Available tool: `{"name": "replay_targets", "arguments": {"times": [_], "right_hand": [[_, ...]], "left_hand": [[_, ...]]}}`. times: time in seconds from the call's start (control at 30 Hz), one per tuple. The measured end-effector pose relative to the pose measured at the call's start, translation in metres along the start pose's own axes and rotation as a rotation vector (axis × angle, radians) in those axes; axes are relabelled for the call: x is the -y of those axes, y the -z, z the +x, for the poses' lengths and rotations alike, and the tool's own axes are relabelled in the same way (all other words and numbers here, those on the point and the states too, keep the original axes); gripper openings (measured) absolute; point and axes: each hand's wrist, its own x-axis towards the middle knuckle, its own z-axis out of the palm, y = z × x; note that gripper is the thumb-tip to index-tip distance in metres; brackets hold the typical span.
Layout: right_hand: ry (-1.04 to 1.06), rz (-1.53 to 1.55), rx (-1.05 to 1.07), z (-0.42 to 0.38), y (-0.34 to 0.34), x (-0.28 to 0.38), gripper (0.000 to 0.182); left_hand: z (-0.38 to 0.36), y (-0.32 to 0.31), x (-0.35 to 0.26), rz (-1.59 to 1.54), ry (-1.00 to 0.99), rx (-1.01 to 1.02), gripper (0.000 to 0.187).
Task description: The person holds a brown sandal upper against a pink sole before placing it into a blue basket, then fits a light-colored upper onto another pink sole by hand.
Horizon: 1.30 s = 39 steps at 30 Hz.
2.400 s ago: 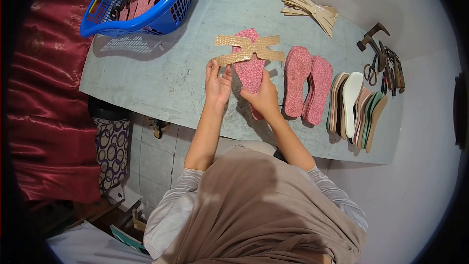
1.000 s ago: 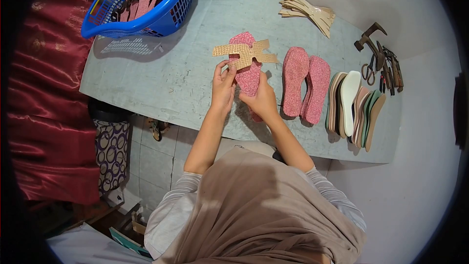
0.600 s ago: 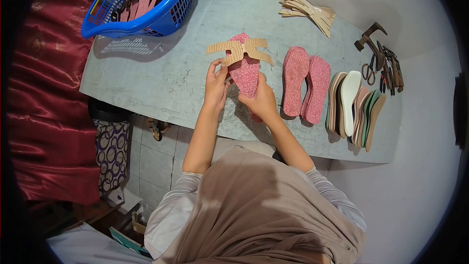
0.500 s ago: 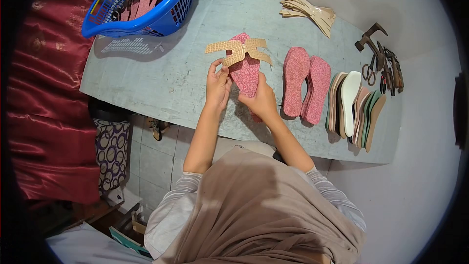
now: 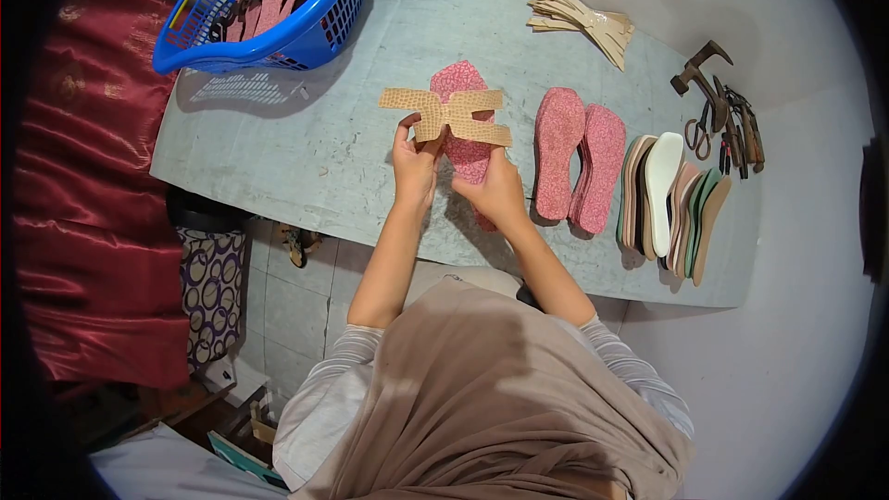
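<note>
My right hand [image 5: 496, 188] grips a pink patterned sandal sole [image 5: 458, 77] near its heel end, thumb on top. The sole is held above the table, tilted, with its toe end pointing away from me. Across its upper surface lies a tan, crocodile-textured sandal strap [image 5: 446, 116], cut in an H-like shape with split ends on both sides. My left hand [image 5: 415, 167] pinches the lower edge of this strap at its left middle, the fingertips partly hidden beneath it.
Pink soles [image 5: 559, 153] are stacked to the right, beside a row of coloured insoles [image 5: 662, 194]. Hammers and other hand tools [image 5: 718, 97] lie at the far right. Tan straps [image 5: 582, 23] sit at the back. A blue basket [image 5: 278, 42] with pink sandals stands at the left rear.
The strap has turned from a slant to lie nearly level across the sole and shifted slightly left and down. My left hand moved with it; my right hand kept its grip.
</note>
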Motion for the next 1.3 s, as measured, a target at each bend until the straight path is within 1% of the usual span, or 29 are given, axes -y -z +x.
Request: {"name": "replay_targets", "arguments": {"times": [0.07, 0.17, 0.27, 0.37, 0.47, 0.57, 0.63, 0.73, 0.83, 0.93, 1.07, 1.17, 1.27, 1.3], "right_hand": [[-0.004, -0.010, 0.014, 0.000, 0.000, 0.000, 0.065], [-0.015, -0.010, 0.052, 0.000, -0.004, -0.003, 0.067], [-0.020, 0.068, 0.072, 0.000, -0.008, -0.005, 0.069], [-0.028, 0.183, 0.095, 0.000, -0.016, -0.015, 0.068], [-0.063, 0.312, 0.124, 0.000, -0.017, -0.016, 0.065], [-0.044, 0.371, 0.128, 0.002, -0.015, -0.016, 0.062], [-0.038, 0.413, 0.147, 0.002, -0.014, -0.015, 0.059], [-0.245, 0.721, 0.173, 0.006, -0.015, -0.012, 0.047], [-0.427, 1.255, 0.114, 0.015, -0.005, -0.020, 0.036], [-0.545, 1.628, 0.058, 0.023, 0.003, -0.031, 0.030], [-0.490, 1.668, 0.059, 0.024, 0.005, -0.040, 0.021], [-0.526, 1.761, -0.022, 0.027, 0.008, -0.051, 0.017], [-0.523, 1.785, -0.077, 0.034, 0.006, -0.072, 0.016], [-0.509, 1.733, -0.090, 0.034, 0.004, -0.071, 0.016]], "left_hand": [[0.000, 0.001, 0.003, 0.036, -0.013, -0.054, 0.039], [0.001, 0.003, 0.007, 0.235, -0.088, -0.137, 0.041], [-0.002, -0.001, 0.004, 0.258, -0.116, -0.143, 0.041], [0.000, 0.002, 0.007, 0.214, -0.147, -0.138, 0.040], [0.001, 0.004, 0.009, 0.154, -0.062, -0.170, 0.031], [0.007, 0.015, 0.016, 0.054, 0.013, -0.059, 0.027], [0.005, 0.013, 0.014, 0.041, 0.016, -0.089, 0.022], [0.005, 0.015, 0.017, 0.047, -0.032, -0.112, 0.020], [0.007, 0.017, 0.018, 0.079, -0.069, -0.124, 0.021], [0.005, 0.013, 0.014, 0.129, -0.068, -0.129, 0.020], [-0.001, 0.003, 0.008, 0.154, -0.082, -0.101, 0.021], [-0.001, 0.004, 0.006, 0.144, -0.067, -0.043, 0.021], [-0.002, 0.002, 0.001, -0.018, 0.072, 0.033, 0.018], [-0.004, 0.000, 0.000, -0.040, 0.092, 0.044, 0.018]]}}
